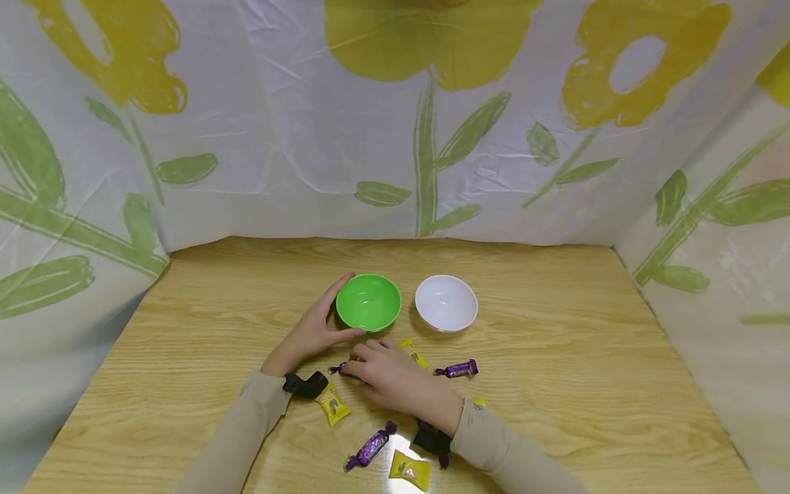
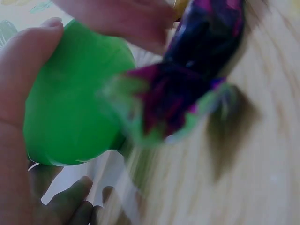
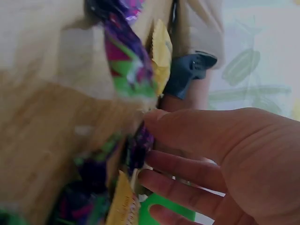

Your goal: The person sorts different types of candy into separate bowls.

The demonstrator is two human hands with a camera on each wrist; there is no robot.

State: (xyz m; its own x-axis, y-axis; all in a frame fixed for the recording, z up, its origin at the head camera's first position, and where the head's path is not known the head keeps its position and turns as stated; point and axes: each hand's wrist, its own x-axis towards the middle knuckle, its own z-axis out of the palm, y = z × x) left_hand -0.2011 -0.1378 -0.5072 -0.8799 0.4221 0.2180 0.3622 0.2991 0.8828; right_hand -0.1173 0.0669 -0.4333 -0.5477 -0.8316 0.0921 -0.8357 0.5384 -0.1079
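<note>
1. The purple candy [image 1: 341, 369] lies on the bench [image 1: 555, 343] on the near side of the green bowl [image 1: 368, 302], mostly hidden under the right hand [image 1: 395, 377] in the head view.
2. In the right wrist view, the right thumb and fingers [image 3: 187, 168] stand narrowly spaced about the candy; I cannot tell whether they have closed on it.
3. The left hand [image 1: 308, 336] holds the green bowl from the side, fingers and thumb spread wide round its wall, the thumb on the near side.
4. The candy is probably light, with a firm middle and soft, crinkly twisted ends. Its shiny wrapper could slip under a loose pinch.
5. The best hold is likely across the thick middle, thumb opposite the fingers; gripping a twisted end might let the piece swing or the wrapper untwist.
6. A yellow packet [image 1: 413, 353] lies just beside the right hand, so a narrow pinch seems wiser than a broad scoop.
7. The bowl looks smooth, stiff and light, so it could slide if nudged; a gentle hold low on the wall should steady it. The white bowl [image 1: 446, 303] stands near it, apart.
</note>
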